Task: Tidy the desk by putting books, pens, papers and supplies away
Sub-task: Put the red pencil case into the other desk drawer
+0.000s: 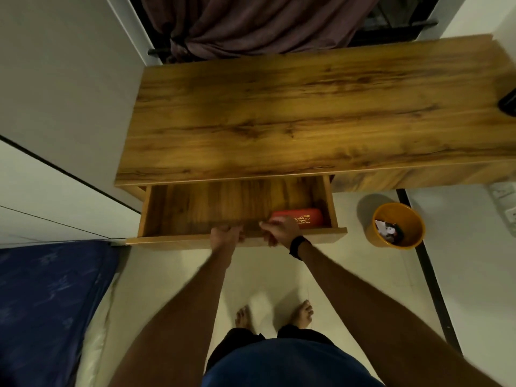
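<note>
Drawer (223,202) of the wooden desk (307,113) is pulled out toward the person, and you can see its brown wood floor. Inside it, in the near right corner, lies a red case (304,219) with small gold marks on top. Both hands are on the drawer's front edge (167,241), close together near the middle. The left hand (224,237) has its fingers curled over the front edge and grips it. The right hand (279,231) holds the same edge just beside it, fingers bent round the wood, and it covers a bit of the red case. A dark band (298,247) sits on the right wrist. The picture is a little blurry at the hands. On the floor to the right of the drawer stands a round orange bin (374,233) with some scraps in it. A blue mattress (50,303) lies low on the left side. Behind the desk hangs a dark curtain (251,20). At the far right edge of the desk top a black thing (509,103) peeks in, too cut off to tell what it is. Two bare feet (303,314) stand on the pale floor below.
</note>
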